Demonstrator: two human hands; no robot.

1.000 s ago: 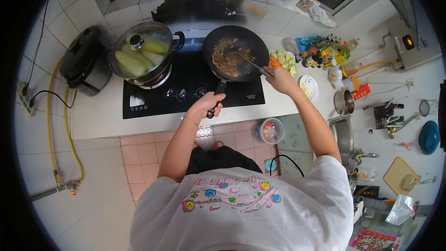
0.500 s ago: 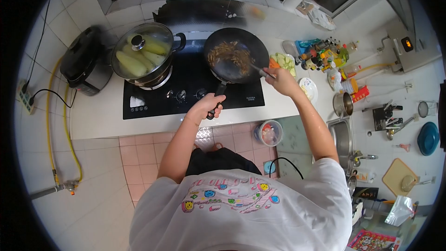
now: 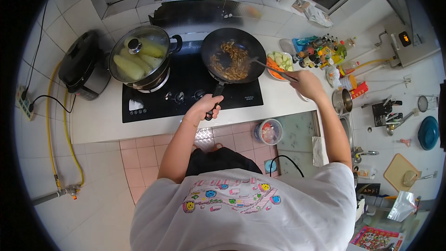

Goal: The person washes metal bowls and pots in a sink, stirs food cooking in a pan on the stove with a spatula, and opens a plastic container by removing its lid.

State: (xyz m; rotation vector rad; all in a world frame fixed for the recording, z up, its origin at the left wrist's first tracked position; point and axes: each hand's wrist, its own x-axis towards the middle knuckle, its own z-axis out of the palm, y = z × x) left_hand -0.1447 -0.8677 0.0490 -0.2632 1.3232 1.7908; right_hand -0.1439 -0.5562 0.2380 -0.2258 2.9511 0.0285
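My left hand (image 3: 206,107) is wrapped round the black handle of a wok (image 3: 253,49) on the right side of the black gas hob (image 3: 186,110). Brown cooked strips (image 3: 236,60), of a kind I cannot make out, lie in a rough ring inside it. My right hand (image 3: 307,85) grips the long handle of a spatula (image 3: 278,70), whose tip is over the right inner side of the wok. Under that handle sits a plate of cut vegetables, with orange carrot pieces (image 3: 274,66) and pale green slices (image 3: 282,58).
On the left burner stands a glass-lidded pot (image 3: 176,43) with long pale green pieces inside. A black electric cooker (image 3: 83,67) is further left. Bottles (image 3: 325,49) crowd the right back counter, near a small metal pot (image 3: 342,101). A bin (image 3: 268,131) stands on the floor.
My right hand has moved right and slightly down, drawing the spatula back toward the wok's right rim. The brown strips are spread differently. My left hand stays on the handle.
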